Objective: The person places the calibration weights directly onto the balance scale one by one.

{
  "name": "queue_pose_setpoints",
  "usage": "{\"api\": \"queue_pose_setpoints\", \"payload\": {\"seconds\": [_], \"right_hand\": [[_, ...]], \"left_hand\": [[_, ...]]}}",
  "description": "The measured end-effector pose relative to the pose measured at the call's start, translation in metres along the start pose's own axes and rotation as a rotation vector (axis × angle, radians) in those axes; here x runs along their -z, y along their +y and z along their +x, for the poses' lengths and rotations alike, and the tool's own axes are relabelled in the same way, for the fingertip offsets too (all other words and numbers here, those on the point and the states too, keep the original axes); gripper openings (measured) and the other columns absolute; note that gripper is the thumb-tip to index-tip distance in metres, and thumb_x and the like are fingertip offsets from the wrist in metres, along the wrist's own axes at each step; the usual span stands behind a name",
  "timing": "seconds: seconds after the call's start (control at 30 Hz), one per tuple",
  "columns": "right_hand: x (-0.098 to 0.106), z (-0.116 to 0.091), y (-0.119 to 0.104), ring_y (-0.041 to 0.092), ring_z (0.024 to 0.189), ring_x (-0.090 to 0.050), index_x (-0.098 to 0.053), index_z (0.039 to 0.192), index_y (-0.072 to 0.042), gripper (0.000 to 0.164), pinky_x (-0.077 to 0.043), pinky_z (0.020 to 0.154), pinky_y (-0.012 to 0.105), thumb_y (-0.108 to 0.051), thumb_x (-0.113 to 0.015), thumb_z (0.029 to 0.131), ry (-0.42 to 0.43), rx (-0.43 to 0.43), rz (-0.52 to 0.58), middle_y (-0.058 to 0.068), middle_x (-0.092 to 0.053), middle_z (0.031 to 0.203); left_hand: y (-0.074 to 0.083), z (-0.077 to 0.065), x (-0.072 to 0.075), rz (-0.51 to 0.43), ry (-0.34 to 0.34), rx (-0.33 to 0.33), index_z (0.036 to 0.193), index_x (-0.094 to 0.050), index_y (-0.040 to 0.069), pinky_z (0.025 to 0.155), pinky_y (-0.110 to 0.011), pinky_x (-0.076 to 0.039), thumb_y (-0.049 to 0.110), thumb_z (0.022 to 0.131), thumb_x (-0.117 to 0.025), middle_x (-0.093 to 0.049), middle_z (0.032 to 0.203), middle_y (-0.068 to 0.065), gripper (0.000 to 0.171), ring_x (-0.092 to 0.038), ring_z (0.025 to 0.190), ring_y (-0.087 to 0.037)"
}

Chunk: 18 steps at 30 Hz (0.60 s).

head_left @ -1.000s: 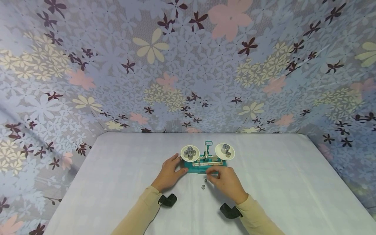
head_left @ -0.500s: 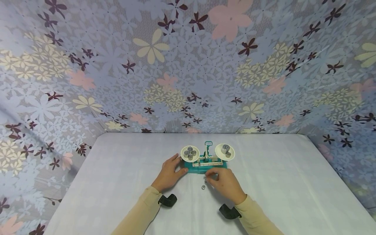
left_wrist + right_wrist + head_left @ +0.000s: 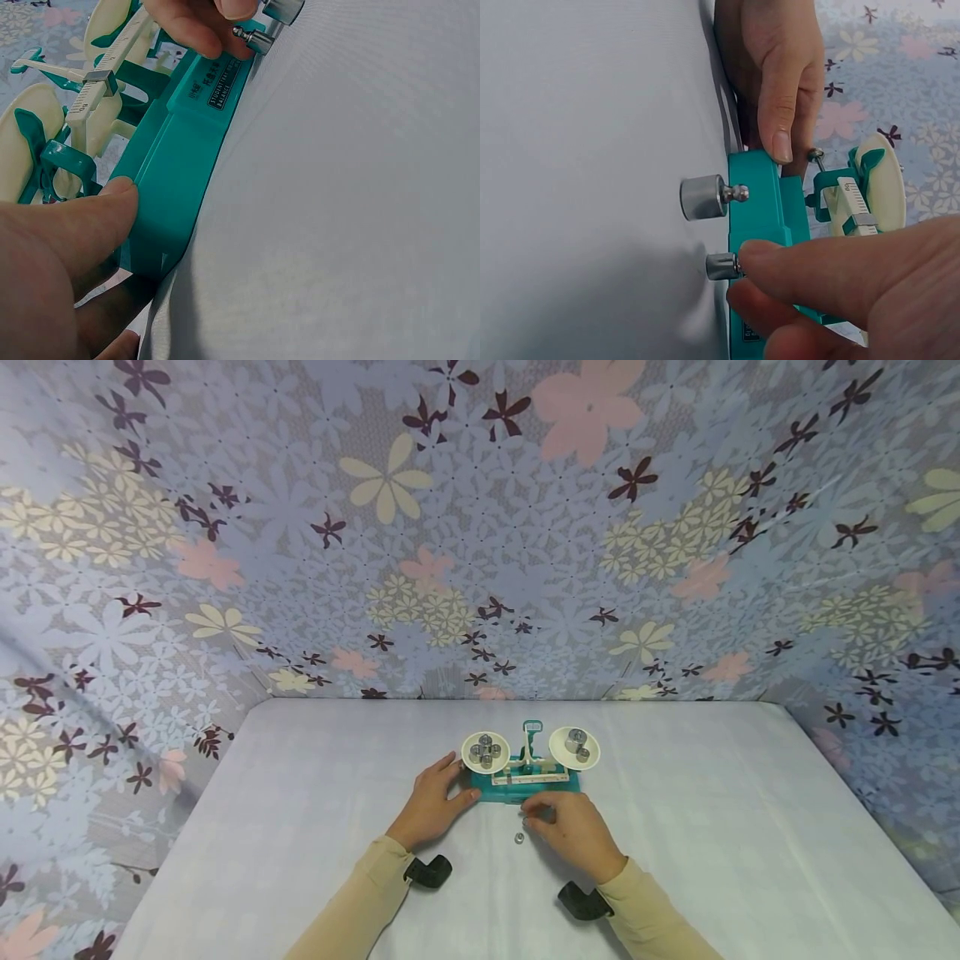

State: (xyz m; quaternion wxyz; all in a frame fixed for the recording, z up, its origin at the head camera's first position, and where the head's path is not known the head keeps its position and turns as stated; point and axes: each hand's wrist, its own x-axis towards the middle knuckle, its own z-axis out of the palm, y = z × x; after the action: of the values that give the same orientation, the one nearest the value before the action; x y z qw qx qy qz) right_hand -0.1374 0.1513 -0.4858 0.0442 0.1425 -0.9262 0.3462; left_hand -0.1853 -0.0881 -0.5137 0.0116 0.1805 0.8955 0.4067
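Observation:
A teal and cream balance scale (image 3: 517, 787) stands near the table's far edge. My left hand (image 3: 435, 806) holds its base at the left end, thumb on top at the near side and fingers around the end. At the front of the base, my right hand (image 3: 573, 831) has thumb and bent fingers at the knob of a small metal weight (image 3: 721, 266), which stands upright; whether they pinch it I cannot tell. A larger knobbed weight (image 3: 703, 198) stands beside it, nearer me.
Several metal weights lie in the left pan (image 3: 470, 763). Two more sit in the right pan (image 3: 558, 757). A pale cloth covers the table (image 3: 315, 777), and floral fabric (image 3: 480, 527) hangs behind it.
My right hand has shifted slightly left, bringing its fingertips over the small weight and covering more of it. The left hand and the scale have stayed put.

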Motion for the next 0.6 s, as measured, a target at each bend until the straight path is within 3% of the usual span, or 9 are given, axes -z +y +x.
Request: {"api": "queue_pose_setpoints", "payload": {"seconds": [0.27, 0.6], "right_hand": [[-0.0028, -0.0004, 0.0010, 0.004, 0.074, -0.058, -0.078, 0.090, -0.016, 0.014, -0.048, 0.065, 0.026, -0.007, -0.082, 0.080, 0.001, 0.009, -0.032, -0.008, -0.074, 0.091], [-0.0038, -0.0005, 0.0000, 0.005, 0.073, -0.056, -0.078, 0.088, -0.017, 0.012, -0.047, 0.063, 0.026, -0.007, -0.082, 0.081, -0.003, -0.008, -0.038, -0.007, -0.074, 0.089]], "left_hand": [[0.0011, -0.0002, 0.0008, 0.004, -0.003, 0.003, 0.147, -0.048, 0.000, 0.118, -0.061, -0.022, 0.033, 0.099, -0.065, -0.038, 0.156, -0.023, 0.061, -0.030, 0.146, -0.042], [0.0001, 0.0002, 0.0000, 0.008, -0.002, 0.003, 0.148, -0.048, 0.000, 0.118, -0.062, -0.023, 0.033, 0.099, -0.065, -0.037, 0.156, -0.024, 0.061, -0.030, 0.145, -0.043]]}}
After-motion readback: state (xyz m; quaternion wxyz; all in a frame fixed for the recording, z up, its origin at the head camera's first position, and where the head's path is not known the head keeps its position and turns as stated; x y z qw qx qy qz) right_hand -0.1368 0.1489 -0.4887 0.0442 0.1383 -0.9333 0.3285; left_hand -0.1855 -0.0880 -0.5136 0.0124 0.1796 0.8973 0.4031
